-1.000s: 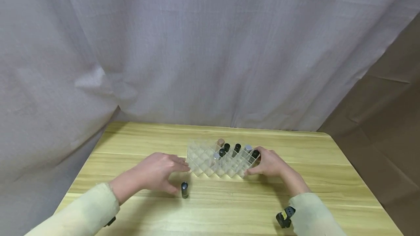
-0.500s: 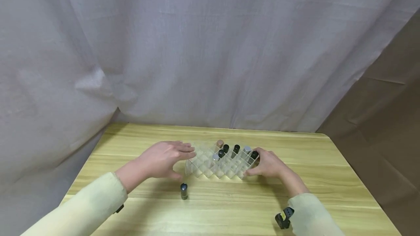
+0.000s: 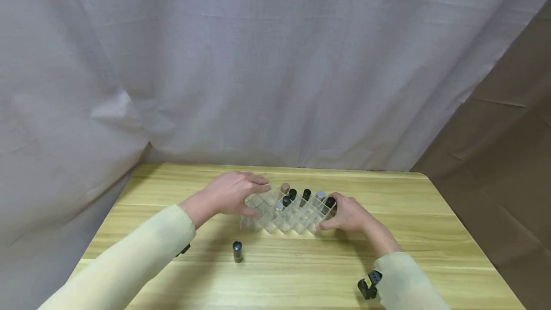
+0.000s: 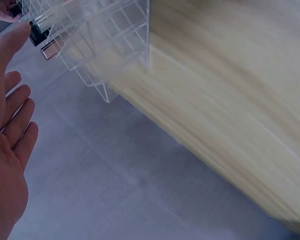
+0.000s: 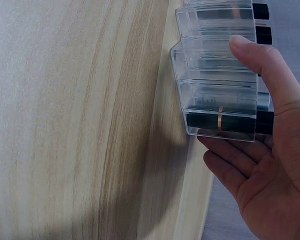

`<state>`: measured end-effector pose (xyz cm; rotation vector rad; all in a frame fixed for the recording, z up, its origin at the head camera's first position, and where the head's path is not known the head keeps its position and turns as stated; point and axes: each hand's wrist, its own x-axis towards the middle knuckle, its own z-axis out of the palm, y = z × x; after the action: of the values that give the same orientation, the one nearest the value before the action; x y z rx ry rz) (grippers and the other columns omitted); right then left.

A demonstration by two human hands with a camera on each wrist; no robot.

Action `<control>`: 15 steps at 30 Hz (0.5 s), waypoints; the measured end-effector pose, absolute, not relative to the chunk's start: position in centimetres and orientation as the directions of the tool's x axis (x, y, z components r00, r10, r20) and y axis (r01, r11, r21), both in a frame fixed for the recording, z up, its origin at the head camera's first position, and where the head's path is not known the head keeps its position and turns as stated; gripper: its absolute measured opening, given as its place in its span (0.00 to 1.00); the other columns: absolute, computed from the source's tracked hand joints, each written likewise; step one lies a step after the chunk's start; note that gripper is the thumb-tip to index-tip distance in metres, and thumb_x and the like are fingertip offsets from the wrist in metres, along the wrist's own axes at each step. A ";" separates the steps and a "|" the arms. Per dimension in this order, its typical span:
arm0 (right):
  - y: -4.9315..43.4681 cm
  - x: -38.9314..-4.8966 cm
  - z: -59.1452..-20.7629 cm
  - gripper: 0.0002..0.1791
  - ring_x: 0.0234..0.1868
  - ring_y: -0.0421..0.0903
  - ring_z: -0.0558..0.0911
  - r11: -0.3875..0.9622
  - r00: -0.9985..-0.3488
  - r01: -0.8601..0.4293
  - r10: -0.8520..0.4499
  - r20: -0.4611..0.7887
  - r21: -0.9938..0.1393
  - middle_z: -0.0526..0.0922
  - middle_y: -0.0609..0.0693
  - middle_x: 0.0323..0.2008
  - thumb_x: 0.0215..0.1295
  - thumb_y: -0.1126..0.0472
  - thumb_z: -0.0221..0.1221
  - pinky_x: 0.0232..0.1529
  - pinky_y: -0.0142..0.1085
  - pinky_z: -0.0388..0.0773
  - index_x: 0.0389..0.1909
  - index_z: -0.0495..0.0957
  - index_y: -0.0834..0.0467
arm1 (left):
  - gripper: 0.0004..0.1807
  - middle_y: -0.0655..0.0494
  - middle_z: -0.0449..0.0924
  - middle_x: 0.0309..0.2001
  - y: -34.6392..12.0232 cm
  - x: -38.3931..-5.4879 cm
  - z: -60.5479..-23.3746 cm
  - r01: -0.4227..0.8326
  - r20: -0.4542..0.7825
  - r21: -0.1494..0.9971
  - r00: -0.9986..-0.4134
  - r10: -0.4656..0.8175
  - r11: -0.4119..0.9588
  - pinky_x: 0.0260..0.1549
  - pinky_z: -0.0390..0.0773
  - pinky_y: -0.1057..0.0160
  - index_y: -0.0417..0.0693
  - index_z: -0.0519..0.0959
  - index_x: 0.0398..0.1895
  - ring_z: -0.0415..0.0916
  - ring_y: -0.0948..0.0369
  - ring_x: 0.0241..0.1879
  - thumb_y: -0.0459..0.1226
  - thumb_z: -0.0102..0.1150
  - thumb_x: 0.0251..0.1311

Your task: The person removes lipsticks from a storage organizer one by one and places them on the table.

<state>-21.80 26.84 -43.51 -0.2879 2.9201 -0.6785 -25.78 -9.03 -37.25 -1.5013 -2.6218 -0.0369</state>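
A clear acrylic lipstick organizer (image 3: 284, 227) with diamond-shaped slots stands on the table, several lipsticks upright in its middle and right slots. My right hand (image 3: 350, 215) grips its right end, thumb on the front face and fingers around the side, beside a black lipstick with a gold band (image 5: 230, 121). Over the organizer's left end is my left hand (image 3: 234, 193), fingers extended and holding nothing; in the left wrist view its fingers are nearly straight. A single dark lipstick (image 3: 237, 251) stands upright on the wood in front of the organizer's left end.
The wooden table (image 3: 301, 276) ends at the back against a grey curtain (image 3: 258, 85). Brown cloth (image 3: 499, 157) hangs at the right. A black device (image 3: 369, 284) sits by the right sleeve.
My left hand has moved up and to the right, from beside the standing dark lipstick to above the organizer's left end. The right hand keeps its grip on the organizer.
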 end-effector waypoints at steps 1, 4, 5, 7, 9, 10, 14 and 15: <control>26.8 -21.8 -43.5 0.55 0.44 0.50 0.84 0.880 -0.973 -0.156 -0.214 -0.083 -0.449 0.87 0.56 0.46 0.40 0.41 0.83 0.53 0.51 0.86 0.63 0.75 0.72 | 0.40 0.51 0.77 0.73 -8.8 -26.0 -37.3 0.860 0.111 -0.036 -0.503 0.857 0.509 0.67 0.80 0.49 0.50 0.79 0.72 0.76 0.50 0.71 0.54 0.78 0.58; 26.6 -21.7 -43.6 0.54 0.45 0.50 0.84 0.879 -0.973 -0.155 -0.214 -0.084 -0.450 0.87 0.55 0.46 0.40 0.41 0.83 0.53 0.51 0.86 0.62 0.75 0.71 | 0.40 0.50 0.77 0.73 -8.1 -26.9 -37.3 0.861 0.102 -0.024 -0.504 0.858 0.509 0.66 0.81 0.48 0.49 0.79 0.72 0.76 0.50 0.71 0.53 0.78 0.58; 26.5 -21.7 -43.6 0.54 0.45 0.50 0.84 0.879 -0.973 -0.154 -0.214 -0.084 -0.450 0.87 0.55 0.46 0.40 0.41 0.83 0.53 0.52 0.86 0.62 0.75 0.71 | 0.40 0.50 0.77 0.73 -7.9 -27.1 -37.3 0.862 0.099 -0.018 -0.503 0.859 0.507 0.65 0.81 0.48 0.49 0.79 0.72 0.76 0.50 0.70 0.53 0.78 0.58; 26.4 -21.6 -43.6 0.54 0.45 0.51 0.84 0.880 -0.973 -0.154 -0.214 -0.084 -0.449 0.87 0.55 0.46 0.39 0.41 0.83 0.54 0.52 0.86 0.62 0.75 0.71 | 0.40 0.50 0.77 0.73 -7.5 -27.7 -37.4 0.863 0.094 -0.010 -0.501 0.860 0.505 0.64 0.82 0.48 0.48 0.79 0.72 0.77 0.50 0.70 0.53 0.78 0.58; 26.2 -21.5 -43.6 0.54 0.45 0.51 0.84 0.881 -0.973 -0.154 -0.214 -0.086 -0.448 0.87 0.55 0.46 0.39 0.41 0.83 0.54 0.52 0.86 0.62 0.75 0.71 | 0.39 0.50 0.77 0.73 -7.2 -28.2 -37.4 0.860 0.088 -0.004 -0.508 0.857 0.510 0.62 0.84 0.47 0.49 0.79 0.72 0.79 0.49 0.68 0.52 0.78 0.59; 26.2 -21.5 -43.6 0.54 0.45 0.50 0.84 0.881 -0.973 -0.153 -0.213 -0.087 -0.448 0.87 0.55 0.46 0.39 0.41 0.83 0.54 0.52 0.86 0.62 0.75 0.71 | 0.39 0.51 0.77 0.73 -7.0 -28.4 -37.4 0.858 0.084 -0.004 -0.512 0.855 0.514 0.61 0.85 0.47 0.49 0.79 0.72 0.79 0.49 0.68 0.52 0.78 0.59; 26.0 -21.3 -43.4 0.54 0.45 0.50 0.84 0.877 -0.973 -0.152 -0.215 -0.089 -0.455 0.87 0.55 0.46 0.40 0.41 0.83 0.54 0.52 0.86 0.63 0.75 0.71 | 0.39 0.53 0.76 0.74 -6.5 -29.2 -37.6 0.840 0.050 -0.013 -0.542 0.839 0.543 0.60 0.85 0.46 0.53 0.78 0.73 0.79 0.49 0.68 0.53 0.77 0.60; 25.9 -21.2 -43.4 0.54 0.45 0.50 0.84 0.877 -0.973 -0.152 -0.215 -0.089 -0.456 0.87 0.55 0.46 0.40 0.41 0.83 0.54 0.52 0.86 0.63 0.75 0.71 | 0.39 0.53 0.76 0.74 -6.4 -29.4 -37.6 0.838 0.038 -0.019 -0.545 0.838 0.546 0.61 0.84 0.46 0.53 0.78 0.74 0.78 0.49 0.69 0.53 0.76 0.60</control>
<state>-21.23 25.93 -43.39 -0.2858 2.9097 -0.6897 -29.36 -6.37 -37.63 -1.4770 -2.7245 -0.0027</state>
